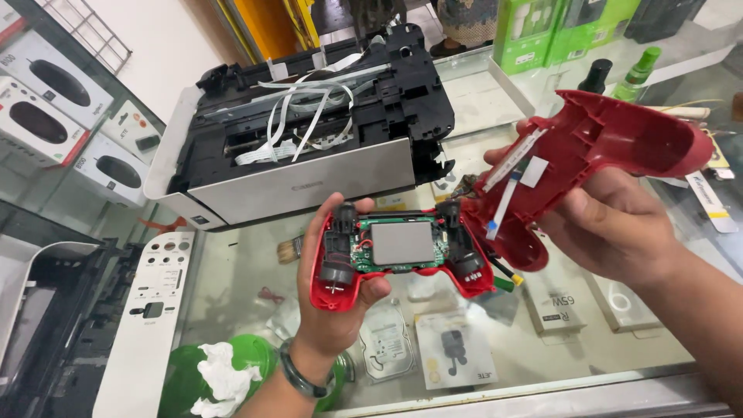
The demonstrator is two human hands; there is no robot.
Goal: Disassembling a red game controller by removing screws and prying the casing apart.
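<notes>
My left hand grips the left handle of an opened red game controller half, its green circuit board, grey battery and two black thumbstick modules facing up. My right hand holds the detached red back shell, tilted up to the right. White and blue flat ribbon cables hang from the shell's inside. The two halves touch near the controller's right handle. Both are held above a glass counter.
A disassembled printer with loose white ribbon cables sits behind the hands. A white control panel lies at left, a green bowl with white tissue below it. A small brush, boxed goods under the glass and green bottles surround.
</notes>
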